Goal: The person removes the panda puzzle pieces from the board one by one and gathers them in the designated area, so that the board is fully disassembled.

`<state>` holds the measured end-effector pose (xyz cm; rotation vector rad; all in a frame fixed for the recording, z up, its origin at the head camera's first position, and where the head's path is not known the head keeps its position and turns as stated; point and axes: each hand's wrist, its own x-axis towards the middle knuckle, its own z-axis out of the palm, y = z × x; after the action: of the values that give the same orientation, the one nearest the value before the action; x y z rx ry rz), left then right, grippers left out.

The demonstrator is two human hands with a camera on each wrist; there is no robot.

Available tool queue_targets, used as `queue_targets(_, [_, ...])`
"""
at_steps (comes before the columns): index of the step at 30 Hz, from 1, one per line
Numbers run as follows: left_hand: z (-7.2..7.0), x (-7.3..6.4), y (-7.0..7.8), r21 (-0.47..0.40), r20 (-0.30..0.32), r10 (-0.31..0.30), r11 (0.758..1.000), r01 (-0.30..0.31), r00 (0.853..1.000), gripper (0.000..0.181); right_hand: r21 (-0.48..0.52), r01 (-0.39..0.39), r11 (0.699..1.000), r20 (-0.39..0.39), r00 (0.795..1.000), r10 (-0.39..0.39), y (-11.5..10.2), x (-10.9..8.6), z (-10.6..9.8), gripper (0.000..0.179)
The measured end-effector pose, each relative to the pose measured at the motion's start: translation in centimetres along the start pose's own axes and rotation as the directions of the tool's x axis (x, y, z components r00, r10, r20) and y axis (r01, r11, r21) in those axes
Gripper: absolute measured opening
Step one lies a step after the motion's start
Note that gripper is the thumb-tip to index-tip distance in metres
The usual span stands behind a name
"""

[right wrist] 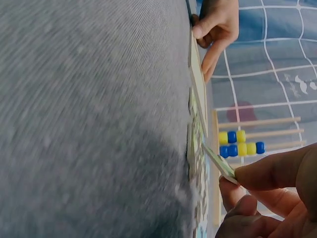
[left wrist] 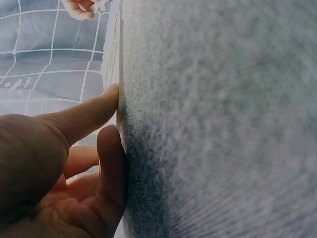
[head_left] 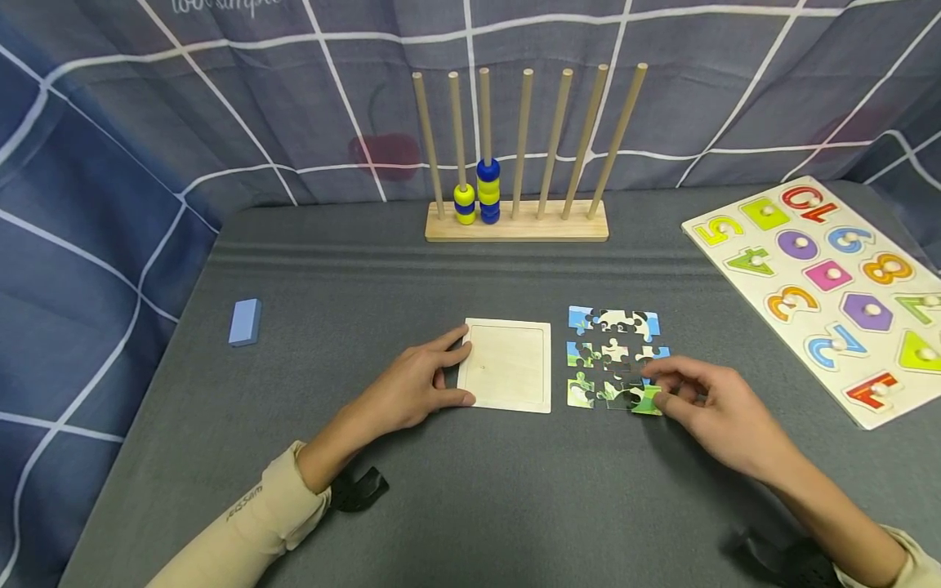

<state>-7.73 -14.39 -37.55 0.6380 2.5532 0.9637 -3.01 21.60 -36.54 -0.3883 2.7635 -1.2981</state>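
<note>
A square wooden puzzle tray (head_left: 507,365) with a raised rim lies on the table, its bare face up. My left hand (head_left: 421,380) rests at its left edge, thumb by the near corner and a finger by the far corner. To the right of the tray, picture puzzle pieces (head_left: 614,351) lie in loose rows and show a panda, sky and grass. My right hand (head_left: 716,412) pinches a green puzzle piece (head_left: 648,400) at the near right corner of those rows. In the right wrist view this piece (right wrist: 221,166) is tilted, with its outer edge raised between thumb and finger.
At the back stands a wooden peg rack (head_left: 517,232) with blue and yellow beads on two pegs. A number-and-shape board (head_left: 831,298) lies at the right. A blue block (head_left: 245,322) sits at the left. Grid-patterned cloth (head_left: 294,106) hangs behind the grey table.
</note>
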Motion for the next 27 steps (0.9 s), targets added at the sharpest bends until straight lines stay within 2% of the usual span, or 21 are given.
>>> queue_targets(9, [0.1, 0.0, 0.0, -0.004, -0.002, 0.001, 1.000, -0.001, 1.000, 0.073, -0.056, -0.021, 0.998, -0.009, 1.000, 0.021, 1.4, -0.3, -0.5, 0.026])
queue_targets(18, [0.0, 0.0, -0.1, -0.002, -0.002, 0.009, 1.000, -0.009, 1.000, 0.073, -0.202, -0.045, 0.978, -0.033, 0.999, 0.039, 1.9, -0.3, -0.5, 0.029])
queue_targets(21, [0.0, 0.0, -0.1, -0.003, -0.006, 0.016, 1.000, -0.016, 1.000, 0.072, -0.249, -0.046, 0.967, -0.050, 0.998, 0.034, 2.0, -0.3, -0.4, 0.030])
queue_targets(27, [0.0, 0.0, -0.1, -0.002, -0.010, 0.031, 1.000, -0.031, 0.999, 0.072, -0.273, -0.017, 0.962, -0.051, 0.999, 0.003, 2.4, -0.4, -0.4, 0.032])
